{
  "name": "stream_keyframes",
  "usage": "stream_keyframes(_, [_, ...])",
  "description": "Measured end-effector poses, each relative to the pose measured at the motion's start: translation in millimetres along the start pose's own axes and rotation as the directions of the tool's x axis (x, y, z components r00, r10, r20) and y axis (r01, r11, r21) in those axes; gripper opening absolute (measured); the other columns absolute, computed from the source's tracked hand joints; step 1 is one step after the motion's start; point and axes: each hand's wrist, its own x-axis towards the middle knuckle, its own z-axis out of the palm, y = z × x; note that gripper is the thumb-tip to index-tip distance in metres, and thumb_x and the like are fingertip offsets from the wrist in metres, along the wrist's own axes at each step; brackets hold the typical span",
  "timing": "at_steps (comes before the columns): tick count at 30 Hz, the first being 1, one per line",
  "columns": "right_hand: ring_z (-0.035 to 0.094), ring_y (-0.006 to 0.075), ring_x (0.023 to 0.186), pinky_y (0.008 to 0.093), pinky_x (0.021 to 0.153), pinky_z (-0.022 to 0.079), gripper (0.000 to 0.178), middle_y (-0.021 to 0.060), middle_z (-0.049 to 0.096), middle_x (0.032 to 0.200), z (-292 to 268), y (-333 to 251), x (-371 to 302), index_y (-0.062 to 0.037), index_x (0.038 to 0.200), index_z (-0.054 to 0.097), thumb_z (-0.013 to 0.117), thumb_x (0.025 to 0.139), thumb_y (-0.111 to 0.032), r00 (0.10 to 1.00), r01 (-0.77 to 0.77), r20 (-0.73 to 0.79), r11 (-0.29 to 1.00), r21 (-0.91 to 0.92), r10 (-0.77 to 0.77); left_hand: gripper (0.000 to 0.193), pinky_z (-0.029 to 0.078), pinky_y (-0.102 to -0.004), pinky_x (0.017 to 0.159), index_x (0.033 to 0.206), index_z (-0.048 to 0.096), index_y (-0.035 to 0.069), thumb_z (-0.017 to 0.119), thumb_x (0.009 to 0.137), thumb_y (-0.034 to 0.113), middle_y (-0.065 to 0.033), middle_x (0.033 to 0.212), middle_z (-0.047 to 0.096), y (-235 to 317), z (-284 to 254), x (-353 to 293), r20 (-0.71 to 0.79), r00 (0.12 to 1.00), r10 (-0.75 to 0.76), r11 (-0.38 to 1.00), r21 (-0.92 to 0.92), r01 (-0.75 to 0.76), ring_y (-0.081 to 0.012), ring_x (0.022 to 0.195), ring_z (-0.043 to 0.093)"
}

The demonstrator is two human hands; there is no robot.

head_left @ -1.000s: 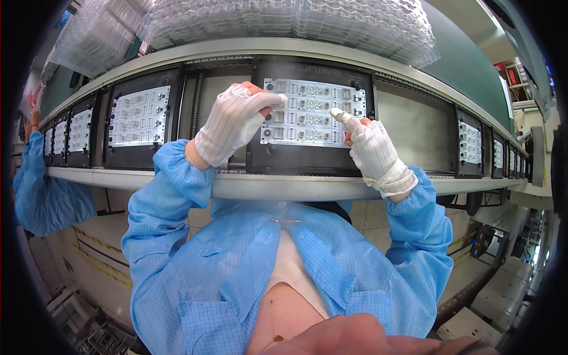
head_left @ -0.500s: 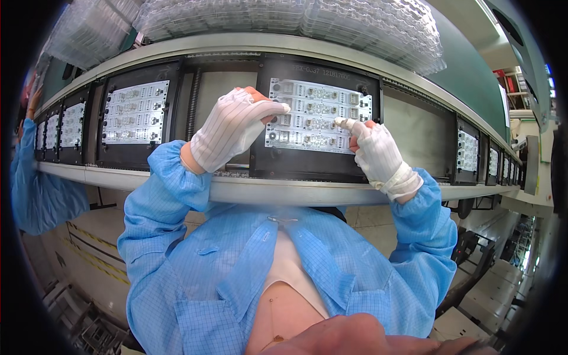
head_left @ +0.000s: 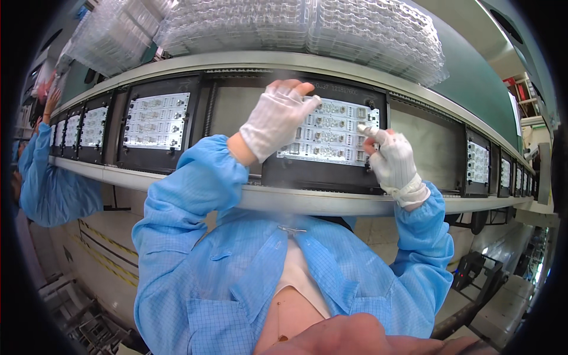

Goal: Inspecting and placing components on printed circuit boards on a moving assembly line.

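In front of me lies a black fixture plate (head_left: 322,174) bearing a white circuit board panel (head_left: 322,155) of several strips with small parts. My left hand (head_left: 278,121), in a white striped glove with bare fingertips, hovers over the panel's upper left corner and hides it. Its thumb and fingers are stretched a little apart, with nothing seen between them. At the panel's right edge, my right hand (head_left: 391,161), gloved likewise, is closed, one covered fingertip reaching toward the board. Whatever its curled fingers hold, if anything, is hidden.
More black fixtures with white panels line the conveyor, one to the left (head_left: 155,121) and another to the right (head_left: 478,161). Stacked clear plastic trays (head_left: 236,26) stand beyond the rail (head_left: 236,59). At far left, a co-worker's blue sleeve (head_left: 38,151) shows beside the line.
My left hand has moved right and away from me, from the panel's left side over its upper left corner. My right hand stays by the right edge. The whole view has shifted slightly.
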Motion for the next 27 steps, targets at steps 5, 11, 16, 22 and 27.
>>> stream_keyframes(5, [0.062,0.0356,0.094,0.0440,0.085,0.049,0.037,0.0149,0.067,0.098,12,7,31,-0.0062,0.113,0.069,0.059,0.077,-0.001,0.970,0.189,-0.115,0.961,-0.202,-0.215,0.035,0.039,-0.0559,0.107,0.111,0.066,0.007,0.061,0.077,0.015,-0.0138,0.117,0.063,7,-2,-6,0.028,0.995,0.091,0.980,0.173,-0.094,-0.0317,0.113,0.058])
stream_keyframes(11, [0.056,0.0354,0.114,0.0473,0.095,0.043,0.041,0.0120,0.062,0.119,4,17,2,-0.0067,0.120,0.066,0.057,0.079,-0.005,0.974,0.217,0.027,0.894,-0.392,-0.225,0.043,0.033,-0.0637,0.113,0.109,0.066,-0.009,0.059,0.078,0.020,-0.0186,0.108,0.064,67,21,1,-0.100,0.985,0.138,0.957,0.271,-0.107,-0.0336,0.110,0.059])
stream_keyframes(16, [0.056,0.0364,0.115,0.0470,0.098,0.044,0.043,0.0138,0.063,0.119,1,16,-15,-0.0027,0.121,0.064,0.058,0.078,-0.001,0.983,0.174,0.031,0.886,-0.429,-0.178,0.035,0.031,-0.0665,0.114,0.104,0.070,-0.003,0.058,0.082,0.021,-0.0169,0.112,0.065,76,25,4,-0.101,0.987,0.123,0.983,0.151,-0.107,-0.0335,0.112,0.060])
stream_keyframes(22, [0.056,0.0383,0.115,0.0462,0.102,0.043,0.056,0.0181,0.063,0.122,-8,28,-9,-0.0026,0.130,0.062,0.050,0.076,0.006,0.994,0.101,-0.001,0.947,-0.306,-0.106,0.031,0.031,-0.0679,0.112,0.108,0.068,0.003,0.058,0.087,0.023,-0.0141,0.118,0.064,67,33,9,-0.076,0.989,0.130,0.957,0.270,-0.106,-0.0326,0.113,0.059])
stream_keyframes(27, [0.057,0.0387,0.115,0.0465,0.104,0.042,0.061,0.0219,0.064,0.121,-34,35,-25,-0.0022,0.132,0.062,0.045,0.073,0.004,0.988,0.077,-0.114,0.964,-0.256,-0.109,0.021,0.037,-0.0605,0.109,0.102,0.066,0.011,0.060,0.085,0.021,-0.0111,0.111,0.063,66,2,-2,0.023,0.999,0.043,0.992,0.116,-0.045,-0.0299,0.107,0.061])
